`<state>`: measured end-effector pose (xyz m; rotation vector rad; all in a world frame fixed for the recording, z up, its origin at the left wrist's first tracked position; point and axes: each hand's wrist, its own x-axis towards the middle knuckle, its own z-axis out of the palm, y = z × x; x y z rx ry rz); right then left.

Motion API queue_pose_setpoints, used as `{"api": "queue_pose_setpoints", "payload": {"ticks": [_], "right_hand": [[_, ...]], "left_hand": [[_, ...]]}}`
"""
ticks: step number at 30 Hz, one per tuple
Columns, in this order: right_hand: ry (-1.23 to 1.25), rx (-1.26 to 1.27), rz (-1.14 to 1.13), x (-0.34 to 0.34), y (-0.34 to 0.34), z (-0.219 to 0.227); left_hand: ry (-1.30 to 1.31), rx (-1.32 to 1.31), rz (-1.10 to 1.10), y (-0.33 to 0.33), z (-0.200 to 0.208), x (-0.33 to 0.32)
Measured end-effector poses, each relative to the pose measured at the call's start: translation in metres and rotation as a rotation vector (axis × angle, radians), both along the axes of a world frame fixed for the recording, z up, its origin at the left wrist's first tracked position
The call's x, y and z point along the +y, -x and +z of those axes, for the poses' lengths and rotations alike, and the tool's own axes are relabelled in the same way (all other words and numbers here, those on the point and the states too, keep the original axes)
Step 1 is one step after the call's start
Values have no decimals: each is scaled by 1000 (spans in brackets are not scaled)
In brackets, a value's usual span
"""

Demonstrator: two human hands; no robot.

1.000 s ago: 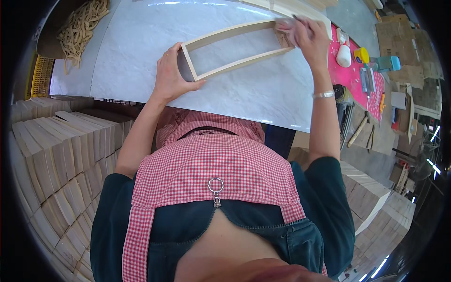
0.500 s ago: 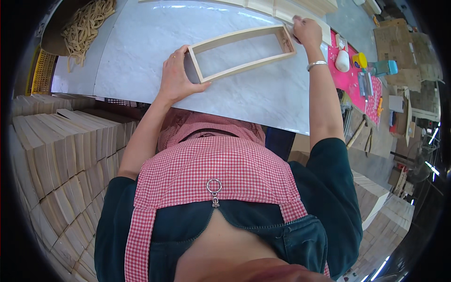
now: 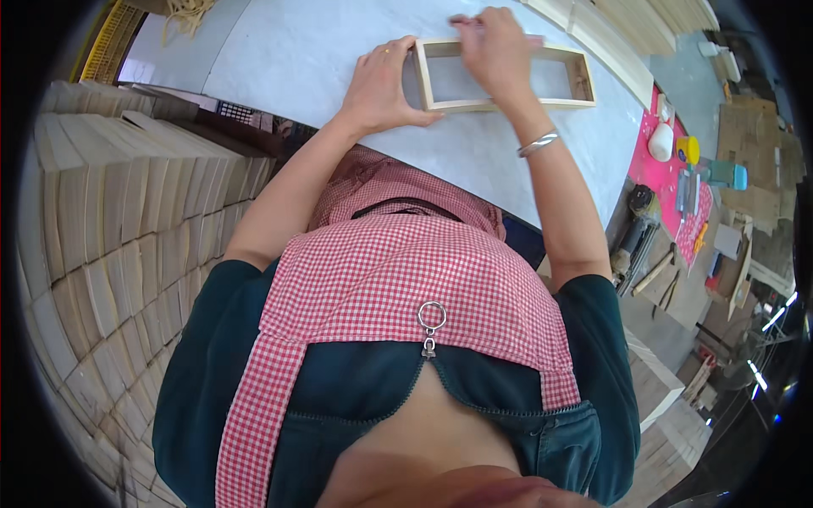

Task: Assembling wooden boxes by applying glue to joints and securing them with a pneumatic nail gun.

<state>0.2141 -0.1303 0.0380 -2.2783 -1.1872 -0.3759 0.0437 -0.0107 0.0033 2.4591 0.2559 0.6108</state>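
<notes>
— While we start at the left, what do you see?

— Tall stacks of thin wooden boards (image 3: pixel 110 254) stand beside the person. Next comes the white desk (image 3: pixel 288 59).

— Where is the left hand?

— The left hand (image 3: pixel 381 89) lies flat on the desk, right at the left end of the wooden frame (image 3: pixel 504 76). Its fingers (image 3: pixel 391 57) are close together and lean on that short end. The thumb points along the near long side and touches it.

— And the frame?

— It is a long, empty box shape made of pale wood. It lies flat on the desk, in front of the person, between the two hands.

— What does the right hand do?

— The right hand (image 3: pixel 495 46) sits on top of the frame, over its left half. Its fingers are bent down over the far long side. I cannot tell if they pinch the wood or just press on it. A silver bracelet (image 3: pixel 538 144) is on that wrist.

— What is further right?

— More long wooden strips (image 3: pixel 627 51) lie past the frame. Then comes a pink mat (image 3: pixel 652 173) with a white bottle (image 3: pixel 660 142) and a yellow cup (image 3: pixel 688 151) on it.
</notes>
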Motion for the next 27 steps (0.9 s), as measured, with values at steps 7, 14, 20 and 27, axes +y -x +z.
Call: {"api": "queue_pose_setpoints", "payload": {"ticks": [7, 14, 20, 27], "right_hand": [[-111, 22, 159, 11, 92, 14], [-104, 17, 231, -24, 112, 21], [-293, -86, 177, -71, 78, 5], [-250, -268, -143, -154, -29, -13]], "left_hand": [[90, 50, -41, -2, -9, 8], [-7, -39, 12, -5, -26, 12], [-37, -66, 1, -2, -10, 0], [-16, 8, -21, 2, 0, 3]]}}
